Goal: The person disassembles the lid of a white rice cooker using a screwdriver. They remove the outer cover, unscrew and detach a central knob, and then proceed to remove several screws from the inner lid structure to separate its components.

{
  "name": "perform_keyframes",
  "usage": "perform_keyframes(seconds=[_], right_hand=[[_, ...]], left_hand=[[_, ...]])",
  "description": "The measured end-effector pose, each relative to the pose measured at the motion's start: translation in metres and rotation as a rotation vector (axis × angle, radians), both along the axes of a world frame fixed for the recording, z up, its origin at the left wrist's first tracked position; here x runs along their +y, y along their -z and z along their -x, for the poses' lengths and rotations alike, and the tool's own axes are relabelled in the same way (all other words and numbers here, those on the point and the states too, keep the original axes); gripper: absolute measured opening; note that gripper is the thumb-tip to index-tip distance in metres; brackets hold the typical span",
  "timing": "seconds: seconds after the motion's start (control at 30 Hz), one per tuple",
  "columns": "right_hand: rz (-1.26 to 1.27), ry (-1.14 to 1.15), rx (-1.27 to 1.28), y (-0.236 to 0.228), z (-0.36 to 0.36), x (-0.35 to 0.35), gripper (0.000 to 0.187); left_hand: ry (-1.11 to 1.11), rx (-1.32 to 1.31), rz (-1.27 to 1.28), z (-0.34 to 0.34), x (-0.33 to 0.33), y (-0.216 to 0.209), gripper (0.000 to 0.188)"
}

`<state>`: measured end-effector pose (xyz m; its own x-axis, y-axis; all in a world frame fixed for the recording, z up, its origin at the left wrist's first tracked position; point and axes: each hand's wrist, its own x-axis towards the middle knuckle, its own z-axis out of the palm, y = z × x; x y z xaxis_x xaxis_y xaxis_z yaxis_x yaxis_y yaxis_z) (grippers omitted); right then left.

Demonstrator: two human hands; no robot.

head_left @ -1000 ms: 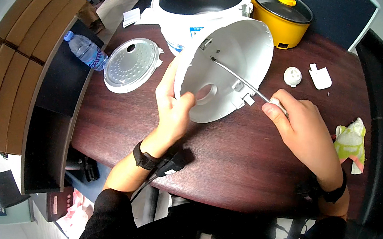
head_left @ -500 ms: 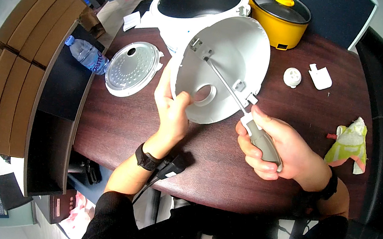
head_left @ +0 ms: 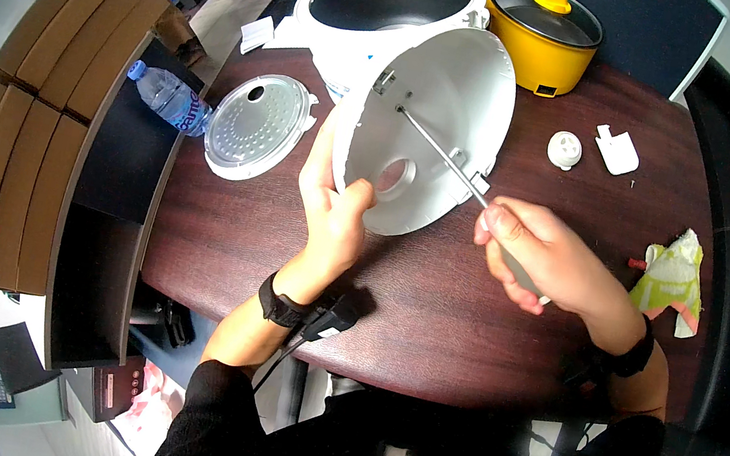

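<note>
My left hand [head_left: 335,218] grips the lower left rim of a white rounded cooker lid cover [head_left: 453,78], thumb inside the rim. The cover is tilted with its hollow side toward me and has a round hole near the bottom. My right hand [head_left: 548,259] is wrapped round the grey handle of a screwdriver [head_left: 443,156]. Its long metal shaft reaches into the cover, and the tip meets a small dark spot on the inner wall; whether a screw sits there I cannot tell. Behind the cover stands a white cooker body [head_left: 393,1] with a dark inner pot.
A perforated inner lid [head_left: 255,137] lies left on the table [head_left: 245,251], near a water bottle [head_left: 169,99]. A yellow pot [head_left: 540,50] stands behind. On the right lie a round white cap [head_left: 564,149], a white plastic piece [head_left: 617,151] and a cloth [head_left: 669,284].
My right hand has turned round the screwdriver handle and moved slightly up and right. The cover has tilted a little, its inside now facing more to the right.
</note>
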<state>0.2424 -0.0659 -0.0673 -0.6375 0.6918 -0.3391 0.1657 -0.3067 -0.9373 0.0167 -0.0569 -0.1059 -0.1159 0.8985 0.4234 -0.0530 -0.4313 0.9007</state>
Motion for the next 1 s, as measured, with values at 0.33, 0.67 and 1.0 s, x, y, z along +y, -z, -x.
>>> perform_keyframes(seconds=[0.33, 0.67, 1.0], right_hand=[[-0.859, 0.087, -0.501, -0.031, -0.021, -0.01, 0.029], [0.135, 0.072, 0.179, -0.021, -0.004, -0.022, 0.039], [0.364, 0.066, 0.319, -0.008, 0.004, -0.026, 0.043]], left_hand=[[0.127, 0.003, 0.031, -0.001, -0.004, -0.005, 0.067], [0.039, -0.112, 0.036, 0.001, 0.001, -0.002, 0.068], [0.022, -0.145, 0.05, 0.001, 0.004, 0.003, 0.067]])
